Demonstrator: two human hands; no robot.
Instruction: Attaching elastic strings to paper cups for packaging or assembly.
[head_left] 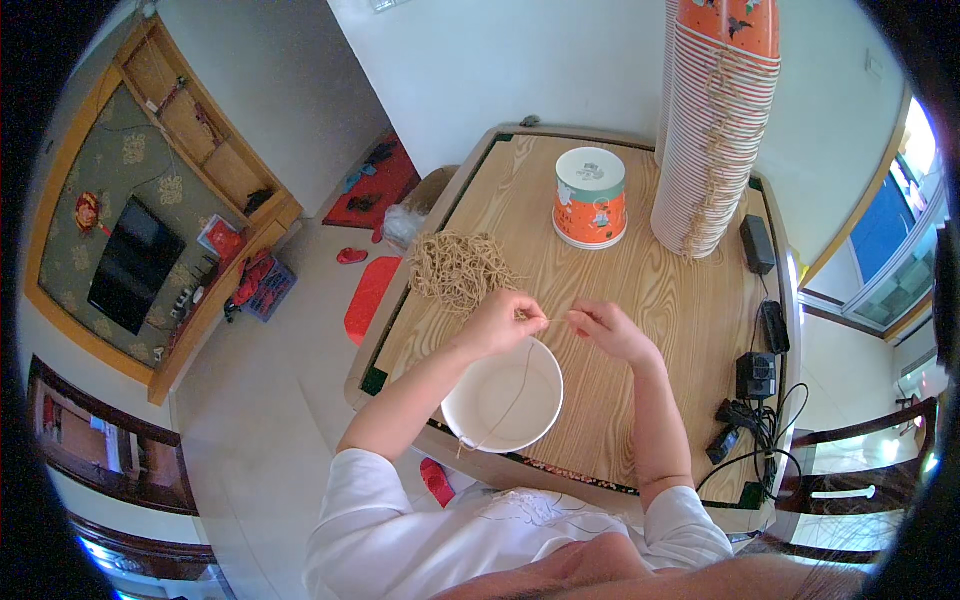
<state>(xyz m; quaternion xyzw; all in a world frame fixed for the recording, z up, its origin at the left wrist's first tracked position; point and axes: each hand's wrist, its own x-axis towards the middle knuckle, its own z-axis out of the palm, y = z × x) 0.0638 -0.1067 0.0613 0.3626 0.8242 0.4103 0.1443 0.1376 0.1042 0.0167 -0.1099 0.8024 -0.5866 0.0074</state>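
Observation:
Both my hands are above the table, pinching a thin tan paper string (558, 320) that is stretched between them. The fingertips of my left hand (503, 324) are closed on it just past the rim of a white paper bucket (482, 400). My right hand (612, 330), a short gap to the right, also has its fingers closed on the string. Another length of string crosses the bucket's open mouth and hangs over its near rim; whether it joins the piece in my fingers is unclear. Behind my left hand lies a tangled heap of tan strings (460, 265).
An orange and green paper bucket (590, 205) stands upside down at the back. Tall nested bucket stacks (710, 140) rise beside it, with string handles down one side. Black power adapters (756, 376) and cables line the right edge. A red stool (371, 300) is left of the table.

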